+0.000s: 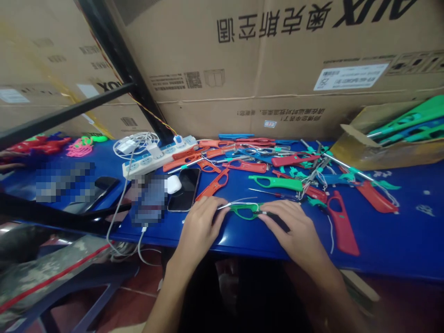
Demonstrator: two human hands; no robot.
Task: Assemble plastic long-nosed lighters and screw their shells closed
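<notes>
Both my hands rest on the blue table (pixel 398 240) near its front edge, on either side of a green plastic handle piece (pixel 247 211) with a thin white wire running from it. My left hand (pixel 203 222) pinches the wire end at the piece's left. My right hand (pixel 293 226) presses fingers on the piece's right end. Behind it lies a pile of orange, red, green and blue handle pieces (pixel 277 171) tangled with wires and metal rods.
A black phone (pixel 185 188), white earbud case (pixel 172 184) and white power strip (pixel 156 157) with cables lie at left. A cardboard box (pixel 388 143) with green and blue parts stands at right. Large cartons (pixel 277 69) wall the back; a black metal frame (pixel 114 51) crosses left.
</notes>
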